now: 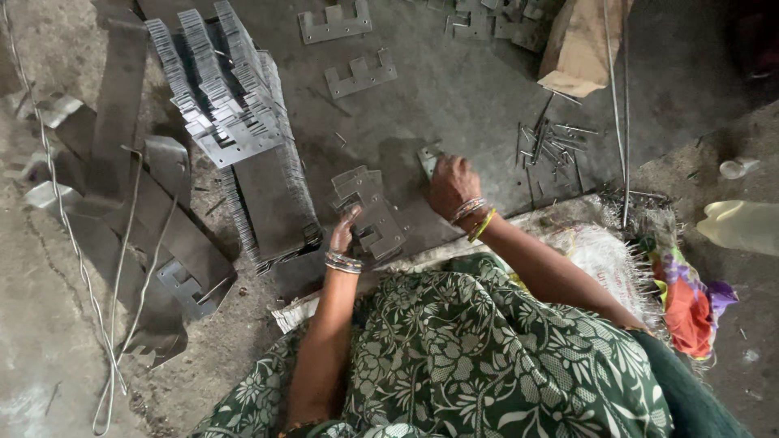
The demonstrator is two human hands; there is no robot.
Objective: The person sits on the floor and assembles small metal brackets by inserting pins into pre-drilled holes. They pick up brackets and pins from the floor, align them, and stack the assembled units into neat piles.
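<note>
The person sits on the floor (454, 89), a green flower-print cloth (487, 357) over the lap, both arms reaching forward.

The left hand (344, 234) rests against a small stack of notched metal plates (369, 212) that lies fanned on the floor just ahead of the knees. The fingers curl against the stack's near edge, touching it — whether the grip is closed around a plate or only pressed on it, I cannot tell. Bangles (343, 263) ring that wrist.

The right hand (451, 185) lies further out, knuckles up, its fingertips on a single small metal piece (428, 157) lying flat on the floor. The grip looks pinched on the piece's edge, though the fingers hide the contact. That wrist carries bangles too, some of them yellow.

To the left of the stack stands a long packed row of the same plates (268, 195) set on edge, with more bundles (215, 73) heaped behind it. Two loose plates (360, 75) lie flat further off. A scatter of thin metal pins (548, 146) lies right of the right hand, near a wooden block (580, 45). Bent sheet scraps (154, 235) and a wire (122, 268) lie at far left — a pale plastic bottle (742, 225) and bright cloth (686, 304) at far right.
</note>
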